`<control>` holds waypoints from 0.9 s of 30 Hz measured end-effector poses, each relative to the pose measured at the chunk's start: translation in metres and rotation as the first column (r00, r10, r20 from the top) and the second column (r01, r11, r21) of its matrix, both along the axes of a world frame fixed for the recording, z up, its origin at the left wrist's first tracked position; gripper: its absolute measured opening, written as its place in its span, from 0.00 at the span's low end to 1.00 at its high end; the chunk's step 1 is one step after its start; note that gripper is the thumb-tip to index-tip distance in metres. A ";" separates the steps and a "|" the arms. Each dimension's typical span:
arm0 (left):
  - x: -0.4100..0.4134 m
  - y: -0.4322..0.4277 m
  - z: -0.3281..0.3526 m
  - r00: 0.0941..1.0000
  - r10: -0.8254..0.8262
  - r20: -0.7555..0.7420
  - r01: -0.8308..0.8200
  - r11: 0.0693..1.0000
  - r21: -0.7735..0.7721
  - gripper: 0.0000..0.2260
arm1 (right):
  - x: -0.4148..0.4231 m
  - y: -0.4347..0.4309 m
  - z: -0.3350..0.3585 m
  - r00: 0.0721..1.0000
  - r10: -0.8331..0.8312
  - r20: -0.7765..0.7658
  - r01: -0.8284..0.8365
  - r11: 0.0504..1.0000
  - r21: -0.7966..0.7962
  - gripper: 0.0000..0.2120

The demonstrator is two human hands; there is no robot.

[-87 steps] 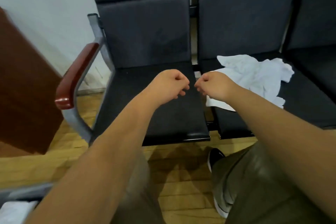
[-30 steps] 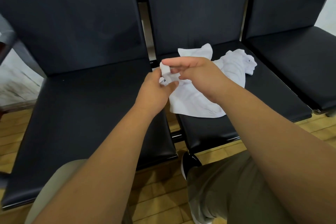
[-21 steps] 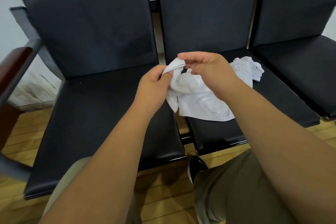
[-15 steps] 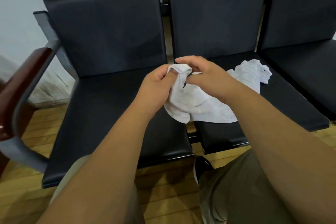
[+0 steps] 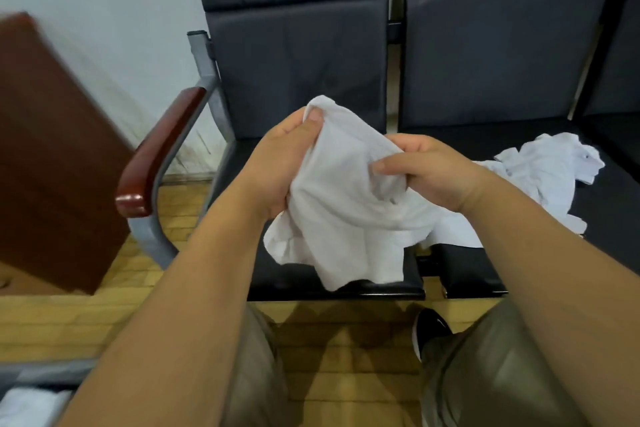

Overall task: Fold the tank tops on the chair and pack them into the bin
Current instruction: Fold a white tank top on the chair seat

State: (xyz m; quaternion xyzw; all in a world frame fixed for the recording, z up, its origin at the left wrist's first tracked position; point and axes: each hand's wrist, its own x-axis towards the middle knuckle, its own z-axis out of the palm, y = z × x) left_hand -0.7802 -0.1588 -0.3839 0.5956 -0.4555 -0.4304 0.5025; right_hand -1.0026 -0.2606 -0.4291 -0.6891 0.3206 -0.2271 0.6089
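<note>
The fingers (image 5: 391, 165) of the right hand (image 5: 429, 173) curl into a bunched fold of a crumpled white cotton tank top (image 5: 346, 218). The left hand (image 5: 277, 166) pinches the cloth's upper edge under its thumb, so both hands grip it. The tank top hangs in the air between them, its lower part drooping above the front of the seat of a black padded chair (image 5: 298, 62). That chair has a glossy red-brown wooden armrest (image 5: 156, 156) on a grey metal frame. On the neighbouring black seat (image 5: 616, 191) to the right lies a loose heap of white garments (image 5: 547, 177); it runs in behind the right wrist. Below are olive trousers (image 5: 485, 374), a black shoe (image 5: 429, 329) and a yellow wooden floor (image 5: 104, 315). A blurred grey rim (image 5: 41, 369) with white cloth under it shows at the lower left.
</note>
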 end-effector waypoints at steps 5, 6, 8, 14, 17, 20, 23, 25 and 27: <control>0.037 0.016 0.009 0.973 0.227 0.047 -0.228 0.974 0.011 0.11 | 0.028 0.010 0.008 0.979 0.002 -0.205 -0.027 0.993 -0.115 0.13; 0.045 0.018 0.008 0.956 0.283 0.073 -0.284 0.959 0.008 0.09 | 0.034 0.011 0.006 0.961 -0.003 -0.277 -0.040 0.988 -0.147 0.11; 0.061 0.021 0.004 0.912 0.393 0.113 -0.394 0.919 -0.016 0.10 | 0.043 0.009 0.000 0.916 -0.006 -0.402 -0.072 0.981 -0.179 0.12; 0.112 0.019 -0.017 0.760 0.632 0.152 -0.638 0.770 -0.015 0.09 | 0.056 -0.010 -0.020 0.718 -0.130 -0.684 -0.113 0.947 -0.299 0.12; 0.128 0.017 -0.028 0.705 0.683 0.188 -0.695 0.719 -0.005 0.10 | 0.060 -0.017 -0.024 0.663 -0.161 -0.731 -0.124 0.939 -0.320 0.15; 0.133 0.016 -0.037 0.646 0.693 0.319 -0.720 0.692 -0.044 0.12 | 0.067 -0.016 -0.024 0.738 -0.174 -0.652 -0.078 0.938 -0.339 0.21; 0.125 0.010 -0.044 0.601 0.590 0.538 -0.662 0.745 -0.077 0.10 | 0.074 -0.008 -0.018 0.859 -0.125 -0.497 -0.037 0.952 -0.304 0.19; 0.108 0.007 -0.048 0.613 0.373 0.697 -0.484 0.874 -0.042 0.17 | 0.080 0.001 -0.012 0.899 -0.073 -0.432 -0.053 0.961 -0.272 0.15; 0.085 0.005 -0.052 0.761 0.081 0.644 -0.153 0.987 0.057 0.31 | 0.086 0.009 -0.006 0.919 -0.025 -0.394 -0.067 0.974 -0.218 0.14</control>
